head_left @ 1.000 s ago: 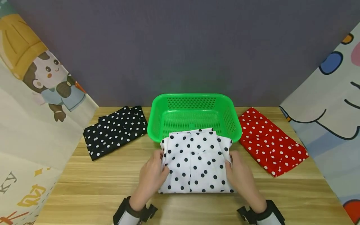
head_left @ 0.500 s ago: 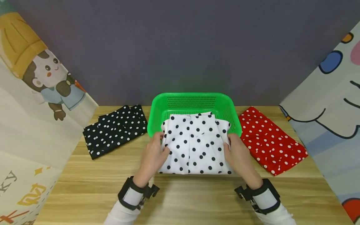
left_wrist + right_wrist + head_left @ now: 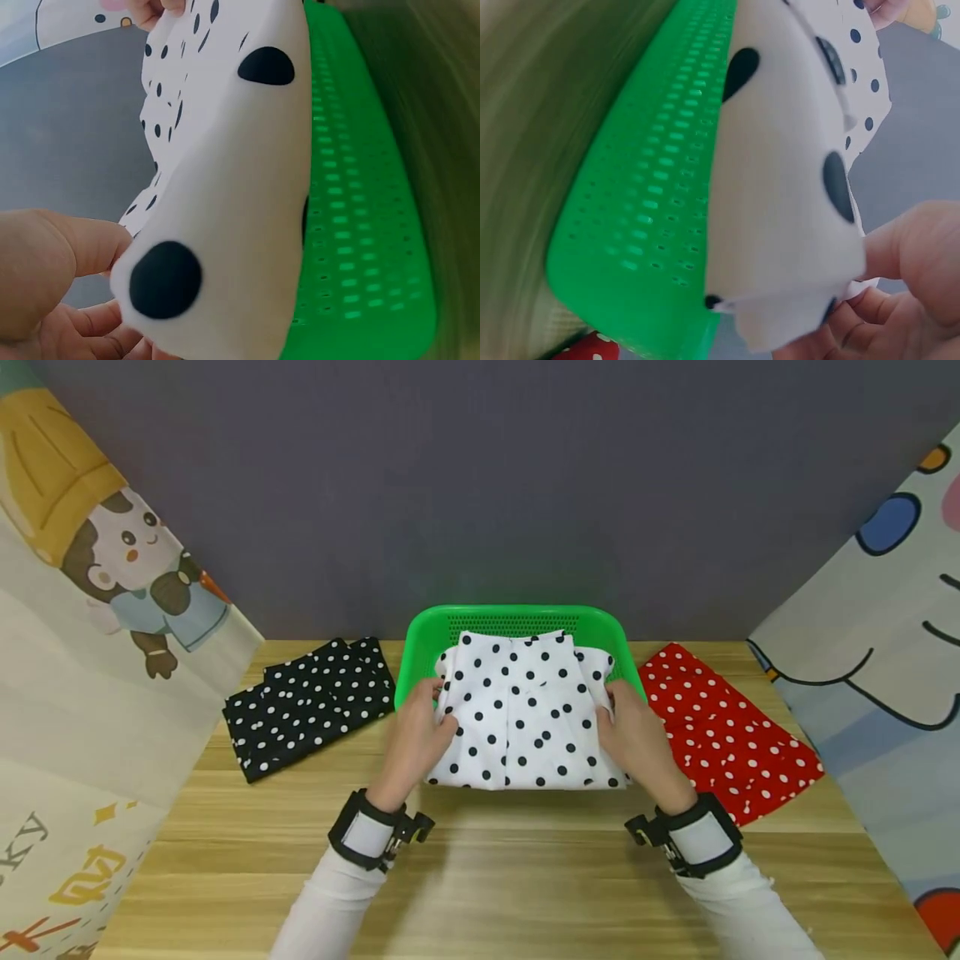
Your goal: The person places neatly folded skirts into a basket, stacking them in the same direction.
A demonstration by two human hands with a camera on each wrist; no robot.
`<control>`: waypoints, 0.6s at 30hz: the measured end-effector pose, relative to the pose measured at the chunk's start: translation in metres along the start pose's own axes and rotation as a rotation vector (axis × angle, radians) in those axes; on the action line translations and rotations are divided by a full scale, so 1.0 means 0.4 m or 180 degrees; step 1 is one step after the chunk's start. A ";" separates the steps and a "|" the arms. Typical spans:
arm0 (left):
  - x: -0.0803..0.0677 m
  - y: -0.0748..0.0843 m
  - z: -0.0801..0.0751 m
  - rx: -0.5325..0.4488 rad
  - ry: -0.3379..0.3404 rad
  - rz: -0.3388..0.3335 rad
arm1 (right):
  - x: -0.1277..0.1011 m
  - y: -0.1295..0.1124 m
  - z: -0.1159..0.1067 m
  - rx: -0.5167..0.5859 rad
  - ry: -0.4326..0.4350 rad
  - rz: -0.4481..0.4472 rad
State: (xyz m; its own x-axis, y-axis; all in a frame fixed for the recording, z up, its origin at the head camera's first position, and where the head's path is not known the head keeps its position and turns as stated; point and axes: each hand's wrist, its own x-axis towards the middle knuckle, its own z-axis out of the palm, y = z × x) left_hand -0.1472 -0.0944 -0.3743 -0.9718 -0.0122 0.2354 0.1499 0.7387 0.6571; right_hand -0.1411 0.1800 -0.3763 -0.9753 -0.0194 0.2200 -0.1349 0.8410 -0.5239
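A folded white cloth with black polka dots hangs over the front of a green perforated plastic basket. My left hand pinches its left side, thumb on top and fingers beneath. On the opposite side my right hand grips the right edge in the same way. The left wrist view shows the left thumb at the cloth's rounded fold, with the basket wall just beyond. In the right wrist view, the right thumb presses the folded layers against the fingers.
Left of the basket lies a folded black cloth with white dots. A folded red cloth with white dots lies to its right. All rest on a wooden table before a dark grey backdrop; printed cartoon sheets flank both sides.
Both hands have carried the white dotted cloth forward, away from the body, from in front of the basket to over it. The basket and the other two cloths have stayed put.
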 end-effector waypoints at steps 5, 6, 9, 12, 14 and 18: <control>0.036 0.005 -0.006 0.0135 0.0012 0.0074 | 0.034 -0.004 -0.007 -0.0008 -0.0014 -0.0027; 0.042 0.007 -0.008 0.0155 0.0006 0.0071 | 0.041 -0.005 -0.008 -0.0011 -0.0021 -0.0025; 0.060 0.011 -0.015 0.0199 -0.0050 0.0037 | 0.060 -0.011 -0.012 -0.0042 -0.0037 -0.0012; 0.080 0.015 -0.020 0.0226 -0.0104 -0.0014 | 0.080 -0.015 -0.015 -0.0078 -0.0034 -0.0031; 0.093 0.017 -0.022 0.0234 -0.0133 -0.0027 | 0.093 -0.017 -0.018 -0.0090 -0.0032 -0.0055; 0.120 0.020 -0.025 0.0250 -0.0134 -0.0034 | 0.118 -0.019 -0.020 -0.0116 -0.0057 -0.0082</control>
State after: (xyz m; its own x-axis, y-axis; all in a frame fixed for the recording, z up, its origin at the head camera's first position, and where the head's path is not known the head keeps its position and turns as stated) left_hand -0.1907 -0.0957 -0.3506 -0.9803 0.0069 0.1974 0.1265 0.7893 0.6009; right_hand -0.1847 0.1771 -0.3553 -0.9746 -0.0507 0.2182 -0.1539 0.8593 -0.4878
